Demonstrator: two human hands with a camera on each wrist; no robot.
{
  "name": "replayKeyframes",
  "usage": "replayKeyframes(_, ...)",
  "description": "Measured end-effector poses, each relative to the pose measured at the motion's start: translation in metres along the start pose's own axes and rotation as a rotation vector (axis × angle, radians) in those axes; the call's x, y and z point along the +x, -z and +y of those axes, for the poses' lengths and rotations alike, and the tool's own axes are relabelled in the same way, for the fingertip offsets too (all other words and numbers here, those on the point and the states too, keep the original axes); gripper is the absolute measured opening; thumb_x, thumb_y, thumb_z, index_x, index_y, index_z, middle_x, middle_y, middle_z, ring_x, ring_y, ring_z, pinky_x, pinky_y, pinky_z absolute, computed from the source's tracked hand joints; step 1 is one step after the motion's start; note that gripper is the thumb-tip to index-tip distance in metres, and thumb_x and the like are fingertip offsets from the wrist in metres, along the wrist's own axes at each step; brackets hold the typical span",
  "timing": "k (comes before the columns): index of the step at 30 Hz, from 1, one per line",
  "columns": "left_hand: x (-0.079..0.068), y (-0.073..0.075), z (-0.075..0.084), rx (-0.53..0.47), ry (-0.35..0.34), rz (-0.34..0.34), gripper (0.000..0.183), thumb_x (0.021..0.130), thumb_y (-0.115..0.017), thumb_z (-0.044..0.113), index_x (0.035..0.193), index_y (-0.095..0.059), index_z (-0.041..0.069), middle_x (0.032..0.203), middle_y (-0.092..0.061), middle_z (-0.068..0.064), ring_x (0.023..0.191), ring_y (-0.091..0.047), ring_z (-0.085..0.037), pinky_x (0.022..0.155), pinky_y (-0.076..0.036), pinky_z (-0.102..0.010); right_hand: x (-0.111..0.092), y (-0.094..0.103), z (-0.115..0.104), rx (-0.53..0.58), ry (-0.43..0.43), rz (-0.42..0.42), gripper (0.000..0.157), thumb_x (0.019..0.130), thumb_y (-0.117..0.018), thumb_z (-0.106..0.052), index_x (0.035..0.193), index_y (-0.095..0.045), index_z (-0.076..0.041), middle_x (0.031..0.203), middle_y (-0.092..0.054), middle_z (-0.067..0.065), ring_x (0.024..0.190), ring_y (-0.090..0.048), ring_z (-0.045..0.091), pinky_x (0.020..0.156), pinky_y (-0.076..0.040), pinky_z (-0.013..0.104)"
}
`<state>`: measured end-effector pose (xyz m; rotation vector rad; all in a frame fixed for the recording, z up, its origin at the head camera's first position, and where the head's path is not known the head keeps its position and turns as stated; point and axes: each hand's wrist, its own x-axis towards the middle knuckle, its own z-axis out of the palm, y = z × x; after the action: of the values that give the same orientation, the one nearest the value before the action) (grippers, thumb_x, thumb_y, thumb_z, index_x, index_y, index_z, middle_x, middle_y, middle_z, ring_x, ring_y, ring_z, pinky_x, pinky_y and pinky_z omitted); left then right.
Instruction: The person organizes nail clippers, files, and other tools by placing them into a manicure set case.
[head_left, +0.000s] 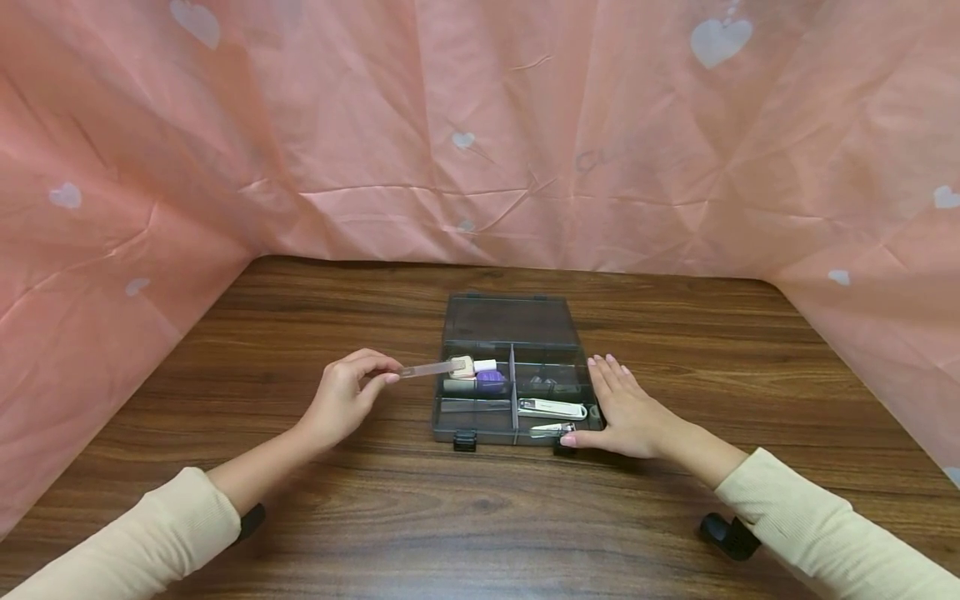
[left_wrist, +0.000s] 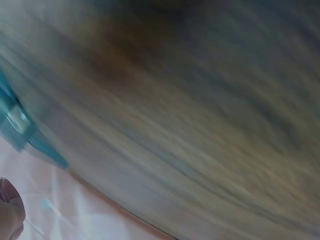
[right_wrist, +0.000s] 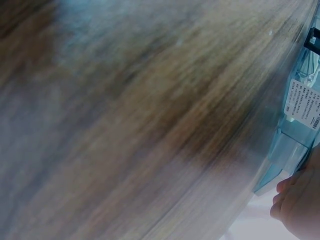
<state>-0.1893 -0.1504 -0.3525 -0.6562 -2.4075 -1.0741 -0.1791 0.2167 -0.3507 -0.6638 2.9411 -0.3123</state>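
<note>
My left hand (head_left: pixel 347 395) pinches one end of a flat, pale pinkish strip (head_left: pixel 426 370) between thumb and fingers. Its far end overlaps the left side of an open, smoky clear compartment box (head_left: pixel 517 321). Inside the back left compartment lie a cream nail polish bottle (head_left: pixel 462 367) and a purple one (head_left: pixel 491 382). On the right side are a large nail clipper (head_left: pixel 552 409) and a smaller nail clipper (head_left: pixel 551 430). My right hand (head_left: pixel 632 417) rests against the box's right side, fingers straight, thumb at its front edge. In the right wrist view, a printed label (right_wrist: pixel 302 105) shows on the box.
The box stands on a brown wood-grain table (head_left: pixel 480 517), its lid folded back. A pink curtain (head_left: pixel 480 167) with white hearts encloses the back and sides. Black wrist mounts show under the left sleeve (head_left: pixel 176 517) and right sleeve (head_left: pixel 795 508).
</note>
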Motion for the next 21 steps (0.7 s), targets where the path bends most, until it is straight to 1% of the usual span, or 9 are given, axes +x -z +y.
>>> replayKeyframes(4,-0.004,-0.01,0.009,-0.022,-0.022,-0.022,0.008,0.077,-0.069,-0.003,0.085,-0.07,-0.001,0.084,-0.068,-0.008,0.076,-0.063,-0.016,0.059,-0.05,-0.021,0.0,0.0,0.001,0.003,0.002,0.0,0.114,0.076,-0.058,-0.067,0.142,-0.014,0.015,0.148,-0.014,0.034,0.139,-0.01,0.048,0.112,-0.013,0.057)
replayKeyframes(8,-0.007,-0.017,0.016,-0.031,-0.042,-0.052,0.008,0.078,-0.069,-0.002,0.085,-0.07,0.001,0.085,-0.068,-0.006,0.078,-0.064,-0.016,0.064,-0.053,-0.024,0.0,0.0,0.001,0.005,0.003,0.002,0.115,0.075,-0.058,-0.068,0.142,-0.014,0.015,0.148,-0.015,0.034,0.139,-0.01,0.048,0.112,-0.014,0.057)
replayKeyframes(13,-0.009,-0.023,0.022,-0.029,-0.084,-0.089,0.007,0.078,-0.068,0.0,0.085,-0.07,0.0,0.085,-0.069,-0.006,0.078,-0.062,-0.014,0.064,-0.051,-0.022,0.001,-0.001,0.002,0.004,0.004,0.006,0.115,0.075,-0.058,-0.068,0.142,-0.014,0.015,0.148,-0.015,0.035,0.139,-0.011,0.048,0.112,-0.014,0.057)
replayKeyframes(15,-0.009,-0.026,0.023,-0.028,-0.108,-0.095,0.007,0.078,-0.069,0.0,0.085,-0.07,0.0,0.084,-0.069,-0.005,0.079,-0.061,-0.015,0.065,-0.05,-0.023,0.001,-0.002,0.002,0.004,0.005,0.007,0.115,0.075,-0.058,-0.067,0.142,-0.014,0.015,0.148,-0.015,0.035,0.139,-0.011,0.048,0.112,-0.014,0.057)
replayKeyframes(18,-0.009,-0.03,0.025,-0.02,-0.153,-0.107,0.007,0.077,-0.069,0.0,0.085,-0.07,0.001,0.084,-0.068,-0.005,0.081,-0.061,-0.017,0.07,-0.052,-0.026,0.001,-0.002,0.002,0.005,0.006,0.007,0.115,0.075,-0.058,-0.067,0.142,-0.014,0.015,0.148,-0.015,0.035,0.139,-0.011,0.048,0.112,-0.014,0.057)
replayKeyframes(21,-0.008,-0.034,0.026,0.008,-0.209,-0.138,0.007,0.077,-0.069,0.0,0.085,-0.07,0.001,0.083,-0.068,-0.005,0.082,-0.061,-0.018,0.072,-0.052,-0.027,0.001,-0.002,0.002,0.005,0.006,0.009,0.115,0.075,-0.058,-0.068,0.142,-0.014,0.015,0.148,-0.015,0.034,0.139,-0.01,0.048,0.112,-0.014,0.057)
